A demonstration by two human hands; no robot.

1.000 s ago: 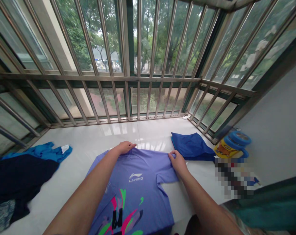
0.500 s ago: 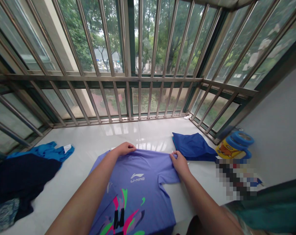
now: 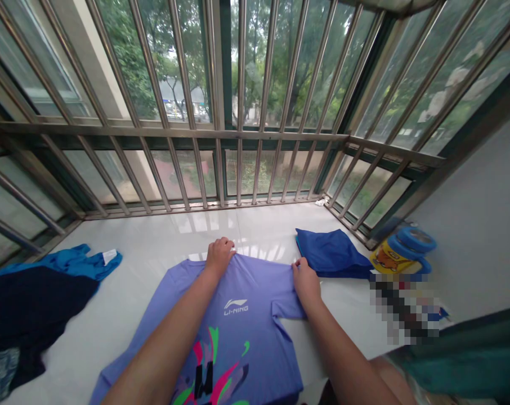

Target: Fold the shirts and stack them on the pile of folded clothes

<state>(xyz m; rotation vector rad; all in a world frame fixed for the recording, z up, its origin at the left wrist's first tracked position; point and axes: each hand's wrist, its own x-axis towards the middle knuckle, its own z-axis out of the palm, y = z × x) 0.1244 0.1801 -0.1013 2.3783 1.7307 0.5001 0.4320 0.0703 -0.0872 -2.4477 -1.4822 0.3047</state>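
Note:
A purple T-shirt [image 3: 255,332] with a white logo and a bright pink, green and black print lies spread on the white sill, its collar end toward the window. My left hand [image 3: 219,257] grips the top edge by the neckline, fingers curled over the cloth. At the shoulder on the right, my right hand [image 3: 305,275] pinches the fabric between thumb and fingers. Between the two hands the top edge is pulled fairly straight. The left forearm covers part of the shirt's left half, whose sleeve side fans out toward the lower left.
A folded blue garment [image 3: 333,253] lies just beyond my right hand. Dark clothes [image 3: 35,315] and a bright blue garment [image 3: 73,261] are heaped at left. A yellow-and-blue jug [image 3: 402,250] stands by the right wall. Metal bars [image 3: 238,135] line the window.
My left hand has shifted slightly along the top edge, its fingers now curled over the neckline. The shirt's left side has spread out leftward. My right hand stays at the shoulder.

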